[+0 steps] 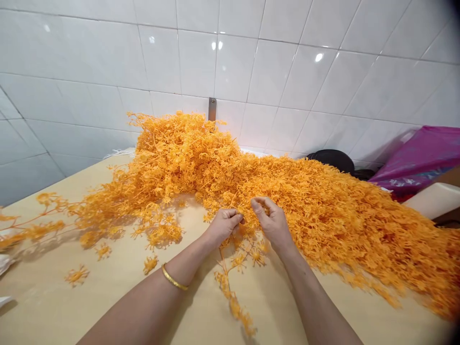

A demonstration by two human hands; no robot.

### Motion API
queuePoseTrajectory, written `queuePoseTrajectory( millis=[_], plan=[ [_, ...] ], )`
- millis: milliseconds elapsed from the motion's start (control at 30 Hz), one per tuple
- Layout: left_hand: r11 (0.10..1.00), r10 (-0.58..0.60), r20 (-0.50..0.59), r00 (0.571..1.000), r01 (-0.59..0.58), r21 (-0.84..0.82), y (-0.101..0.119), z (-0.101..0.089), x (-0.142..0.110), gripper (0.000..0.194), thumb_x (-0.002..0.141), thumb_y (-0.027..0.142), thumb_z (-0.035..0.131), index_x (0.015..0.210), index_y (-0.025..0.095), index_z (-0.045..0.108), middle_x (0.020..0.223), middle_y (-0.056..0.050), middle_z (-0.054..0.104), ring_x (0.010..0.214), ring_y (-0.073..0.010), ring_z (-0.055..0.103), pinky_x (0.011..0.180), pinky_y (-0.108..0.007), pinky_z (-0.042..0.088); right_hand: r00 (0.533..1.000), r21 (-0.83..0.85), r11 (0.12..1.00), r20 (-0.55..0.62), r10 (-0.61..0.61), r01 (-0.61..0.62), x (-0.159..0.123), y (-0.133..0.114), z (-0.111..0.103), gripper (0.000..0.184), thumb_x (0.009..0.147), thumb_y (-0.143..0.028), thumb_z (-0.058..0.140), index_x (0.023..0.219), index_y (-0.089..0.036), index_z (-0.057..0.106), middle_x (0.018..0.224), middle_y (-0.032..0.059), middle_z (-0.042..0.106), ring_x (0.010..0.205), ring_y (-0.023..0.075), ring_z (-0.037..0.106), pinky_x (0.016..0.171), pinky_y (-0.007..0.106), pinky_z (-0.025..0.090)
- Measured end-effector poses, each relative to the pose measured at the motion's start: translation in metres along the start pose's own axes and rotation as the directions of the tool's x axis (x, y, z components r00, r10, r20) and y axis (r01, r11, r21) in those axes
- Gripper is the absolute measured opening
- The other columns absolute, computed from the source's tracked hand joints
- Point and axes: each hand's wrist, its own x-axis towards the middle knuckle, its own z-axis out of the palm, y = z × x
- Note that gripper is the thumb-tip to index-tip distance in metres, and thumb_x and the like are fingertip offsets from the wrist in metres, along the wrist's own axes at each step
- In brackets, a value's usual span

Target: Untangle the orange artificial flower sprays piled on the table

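Note:
My left hand point(225, 225), with a gold bangle on its wrist, is closed in a pinch on an orange artificial flower spray point(225, 282). The spray's thin stem trails below the hand toward the table's near side, with small spidery blooms along it. Just to the right, my right hand point(272, 223) has its thumb and forefinger brought together near the same blooms. What sits between those fingertips is too small to make out. Behind both hands rises a large heap of the same orange sprays point(330, 211), stretching to the right edge.
Loose orange blooms point(77, 275) lie on the pale tabletop point(118, 302) at the left. White tiles point(237, 62) form the wall behind, with a metal bracket point(212, 109) against it. A purple plastic bag point(420, 158) and a black rounded object point(332, 159) stand at the back right.

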Motion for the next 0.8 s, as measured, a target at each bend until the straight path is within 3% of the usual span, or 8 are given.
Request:
queuePoseTrajectory(
  millis=[133,267,333,400,433,533,667,800],
  plan=[
    [0.999,0.040,0.055,0.998,-0.041,0.021,0.000,0.002,-0.001,0.027,0.068,0.033,0.055,0.051,0.015,0.045,0.038,0.006,0.034,0.034,-0.0026,0.025,0.037,-0.019,0.015,0.991,-0.204,0.971,0.064,-0.116,0.127,-0.004,0.000,0.012,0.020,0.072,-0.034,0.051,0.061,-0.018,0.053,0.056,-0.0023,0.041,0.053,0.0100,0.038,0.051,0.023,0.030],
    [0.996,0.049,0.114,0.992,-0.057,0.068,0.003,0.001,-0.003,0.032,0.068,0.035,0.055,0.047,0.015,0.042,0.037,0.006,0.032,0.033,-0.0028,0.024,0.037,-0.020,0.014,0.982,-0.051,0.997,-0.182,-0.057,0.049,-0.001,0.004,0.011,0.027,0.072,-0.037,0.051,0.053,-0.018,0.045,0.055,-0.0026,0.042,0.053,0.0096,0.039,0.052,0.024,0.031],
    [0.996,0.036,0.127,0.991,-0.047,0.079,0.004,0.000,-0.005,0.029,0.069,0.035,0.054,0.050,0.014,0.047,0.035,0.006,0.032,0.033,-0.0028,0.022,0.037,-0.020,0.014,0.935,0.066,0.998,-0.352,0.039,-0.017,0.006,0.008,0.000,0.028,0.075,-0.042,0.044,0.060,-0.019,0.044,0.053,-0.0041,0.041,0.048,0.0085,0.038,0.050,0.023,0.033],
    [0.998,0.020,0.101,0.995,-0.025,0.050,0.004,-0.003,-0.007,0.026,0.071,0.035,0.053,0.055,0.013,0.052,0.034,0.006,0.032,0.032,-0.0029,0.022,0.037,-0.020,0.014,0.837,0.233,0.972,-0.523,0.160,-0.040,0.012,0.012,-0.014,0.028,0.077,-0.044,0.037,0.064,-0.019,0.041,0.053,-0.0054,0.040,0.043,0.0070,0.038,0.047,0.023,0.035],
    [1.000,0.010,0.073,0.997,-0.011,0.015,0.003,-0.004,-0.007,0.025,0.072,0.035,0.052,0.058,0.013,0.053,0.034,0.006,0.034,0.032,-0.0029,0.022,0.037,-0.020,0.013,0.805,0.326,0.945,-0.549,0.223,-0.039,0.015,0.014,-0.019,0.026,0.076,-0.043,0.042,0.065,-0.019,0.041,0.054,-0.0056,0.041,0.042,0.0063,0.040,0.047,0.022,0.036],
    [0.989,-0.027,0.023,0.999,0.030,-0.145,0.001,-0.008,-0.005,0.021,0.073,0.033,0.051,0.066,0.013,0.052,0.040,0.005,0.040,0.032,-0.0027,0.025,0.035,-0.018,0.013,0.864,0.420,0.904,-0.423,0.273,-0.080,0.016,0.018,-0.024,0.023,0.070,-0.040,0.052,0.076,-0.018,0.049,0.052,-0.0063,0.044,0.041,0.0068,0.044,0.043,0.021,0.037],
    [0.951,-0.019,0.030,0.999,0.027,-0.309,0.000,-0.012,0.000,0.018,0.071,0.030,0.053,0.071,0.013,0.050,0.047,0.004,0.046,0.033,-0.0021,0.029,0.035,-0.017,0.018,0.938,0.313,0.941,-0.272,0.217,-0.126,0.010,0.017,-0.014,0.033,0.071,-0.036,0.052,0.100,-0.020,0.051,0.051,-0.0064,0.046,0.043,0.0089,0.047,0.044,0.022,0.039],
    [0.944,-0.009,0.025,1.000,0.017,-0.330,-0.001,-0.013,0.001,0.019,0.072,0.031,0.053,0.072,0.013,0.050,0.048,0.004,0.048,0.033,-0.0022,0.031,0.035,-0.016,0.020,0.982,0.149,0.975,-0.067,0.174,-0.163,0.006,0.010,-0.007,0.030,0.072,-0.042,0.050,0.090,-0.018,0.056,0.057,-0.0016,0.051,0.051,0.0115,0.050,0.047,0.023,0.039]
  ],
)
